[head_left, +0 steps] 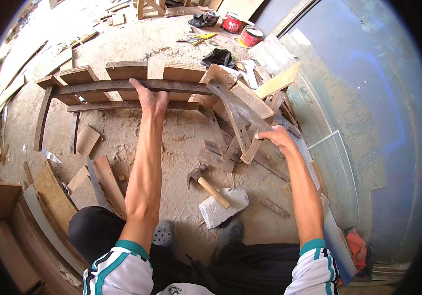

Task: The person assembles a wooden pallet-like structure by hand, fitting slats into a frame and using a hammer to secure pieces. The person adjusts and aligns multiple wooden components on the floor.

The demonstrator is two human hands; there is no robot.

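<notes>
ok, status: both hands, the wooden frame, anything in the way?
Left hand gripping frame rail; right hand holding bar at its right end. Hammer on white block between forearms, clear of frame.

On the dusty beige floor (179, 142) lie one rough white block (238, 199) and one thin brown wooden strip (275, 208).

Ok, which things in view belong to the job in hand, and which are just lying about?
With the job:
- slatted wooden frame, left hand on its rail
- wooden piece at the right, in the right hand
- hammer, probably, within reach

Lying about, it seems:
- red cans
- black bag
- saw blade
- loose boards at lower left
</notes>
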